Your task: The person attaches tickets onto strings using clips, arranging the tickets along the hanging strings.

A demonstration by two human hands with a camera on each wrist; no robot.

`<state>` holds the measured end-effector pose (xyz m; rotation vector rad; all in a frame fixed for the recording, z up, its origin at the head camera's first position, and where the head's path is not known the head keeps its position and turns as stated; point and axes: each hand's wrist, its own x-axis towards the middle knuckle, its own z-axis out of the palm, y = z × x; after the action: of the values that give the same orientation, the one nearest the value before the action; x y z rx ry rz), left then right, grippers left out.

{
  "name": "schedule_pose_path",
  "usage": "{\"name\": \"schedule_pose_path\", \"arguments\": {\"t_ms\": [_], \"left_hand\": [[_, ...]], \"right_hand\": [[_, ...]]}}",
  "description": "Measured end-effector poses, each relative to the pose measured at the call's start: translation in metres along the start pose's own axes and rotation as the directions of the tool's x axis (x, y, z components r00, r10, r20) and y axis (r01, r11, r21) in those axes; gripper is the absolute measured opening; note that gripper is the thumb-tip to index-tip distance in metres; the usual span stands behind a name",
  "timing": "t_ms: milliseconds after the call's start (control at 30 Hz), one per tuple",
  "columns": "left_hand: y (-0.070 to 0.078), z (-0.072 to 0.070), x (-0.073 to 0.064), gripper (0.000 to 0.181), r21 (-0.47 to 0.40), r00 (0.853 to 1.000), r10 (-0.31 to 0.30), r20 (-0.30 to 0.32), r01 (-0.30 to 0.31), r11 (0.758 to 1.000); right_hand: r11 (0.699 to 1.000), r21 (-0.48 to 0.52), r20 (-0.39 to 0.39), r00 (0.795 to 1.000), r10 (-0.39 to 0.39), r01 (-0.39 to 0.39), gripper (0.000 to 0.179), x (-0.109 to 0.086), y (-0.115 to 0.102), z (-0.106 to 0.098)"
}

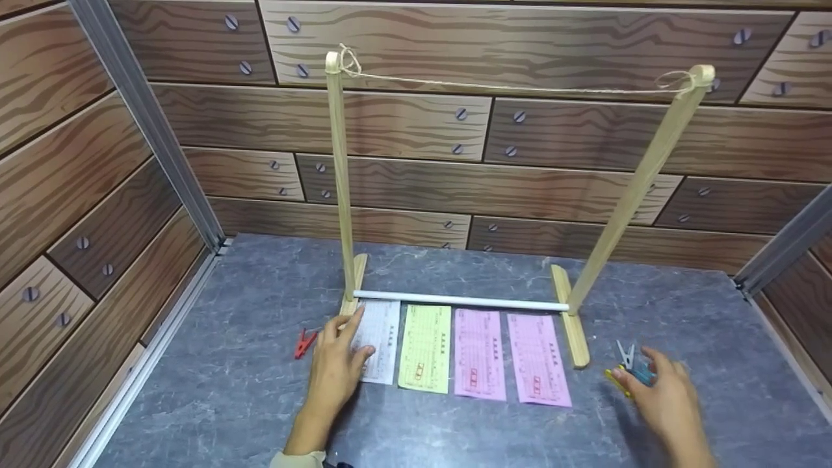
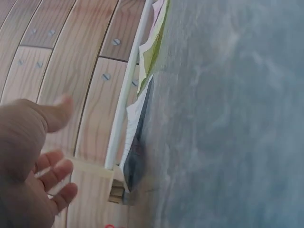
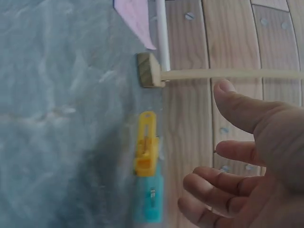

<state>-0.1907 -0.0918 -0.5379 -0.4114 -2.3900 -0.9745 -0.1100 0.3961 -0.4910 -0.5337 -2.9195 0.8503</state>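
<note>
My left hand is over the left edge of a white printed slip, hiding part of it; its thumb and fingers are spread and hold nothing. To its left lies a red clothespin. A yellow-green slip and two pink slips continue the row. At the right, my right hand hovers beside a grey clothespin, a yellow clothespin and a teal clothespin. The right wrist view shows its fingers loosely bent and apart from the clothespins.
Behind the slips stands a wooden frame with a left post, a right post and a white bottom rod. Twine is strung between the post tops. Wood-patterned walls enclose the grey marbled table.
</note>
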Motion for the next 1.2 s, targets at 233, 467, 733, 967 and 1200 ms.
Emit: {"name": "schedule_pose_path", "arguments": {"t_ms": [233,467,733,967,1200], "left_hand": [[-0.006,0.0,-0.006,0.064,0.007,0.99,-0.135,0.049,0.135,0.991],[-0.006,0.002,-0.006,0.064,0.007,0.978,-0.185,0.094,0.185,0.983],[-0.008,0.002,-0.008,0.063,-0.015,0.967,-0.226,0.117,0.23,0.973],[-0.009,0.002,-0.009,0.063,-0.006,0.964,-0.237,0.122,0.239,0.971],[-0.009,0.002,-0.009,0.064,-0.022,0.962,-0.245,0.118,0.249,0.968]], "right_hand": [[0.998,0.02,-0.092,0.994,0.062,-0.06,0.076,0.004,0.01,0.016],[0.996,0.067,-0.107,0.992,0.07,-0.063,0.074,0.003,0.017,0.017],[0.982,0.093,-0.134,0.975,0.175,-0.163,0.058,0.001,0.034,0.002],[0.975,0.101,-0.165,0.963,0.213,-0.198,0.049,-0.001,0.046,-0.002],[0.977,0.064,-0.1,0.973,0.207,-0.201,0.051,0.001,0.049,-0.001]]}}
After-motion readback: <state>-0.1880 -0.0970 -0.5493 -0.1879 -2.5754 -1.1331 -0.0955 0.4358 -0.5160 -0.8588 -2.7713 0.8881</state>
